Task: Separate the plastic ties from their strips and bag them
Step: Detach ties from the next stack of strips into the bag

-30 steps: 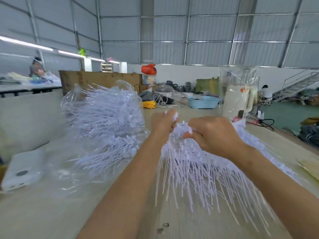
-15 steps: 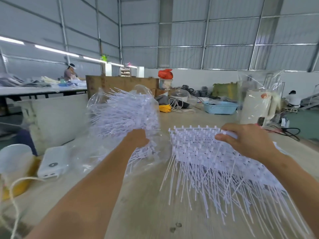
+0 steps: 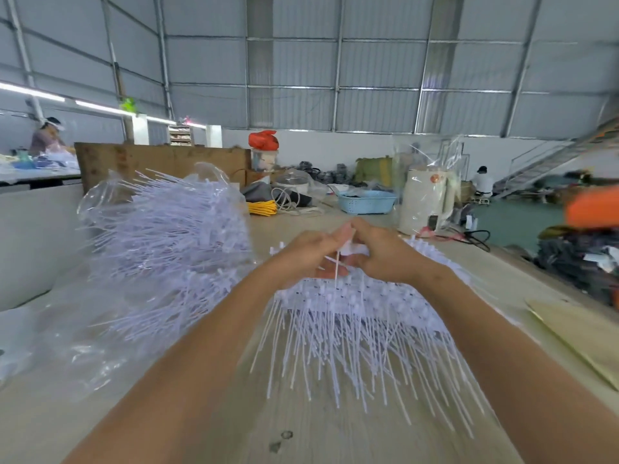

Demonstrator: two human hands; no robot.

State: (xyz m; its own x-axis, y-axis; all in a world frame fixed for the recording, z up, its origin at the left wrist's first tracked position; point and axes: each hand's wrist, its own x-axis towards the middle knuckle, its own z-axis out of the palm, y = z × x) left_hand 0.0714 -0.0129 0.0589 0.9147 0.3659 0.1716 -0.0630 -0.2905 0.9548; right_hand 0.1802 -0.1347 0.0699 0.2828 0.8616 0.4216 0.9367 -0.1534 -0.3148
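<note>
No writing or brand can be read anywhere; the round orange mark on the white plastic kettle (image 3: pixel 427 204) is too blurred to make out.

The pale, smooth-worn wooden worktable (image 3: pixel 207 426) carries everything. On its left side lies the large clear crinkled plastic bag (image 3: pixel 110 202), bulging with loose thin white plastic ties (image 3: pixel 167 229) whose straight tails bristle out in all directions. Just right of it, in front of the person, sits the fanned heap of white plastic ties still joined to their strips (image 3: pixel 348 326), small square heads in rows at the top and long thin tails spreading toward the camera.

Above the far edge of that heap the two bare hands meet. The left hand (image 3: pixel 303 254) and right hand (image 3: pixel 385 254) both have fingers curled closed, thumbs touching, pinching the top of one white strip between them; a single thin tie (image 3: pixel 337 267) hangs straight down from the pinch.

Farther back on the table stand the kettle under clear wrap, a light blue perforated plastic basket (image 3: pixel 366 201) and a coil of yellow cord (image 3: pixel 263 207).
</note>
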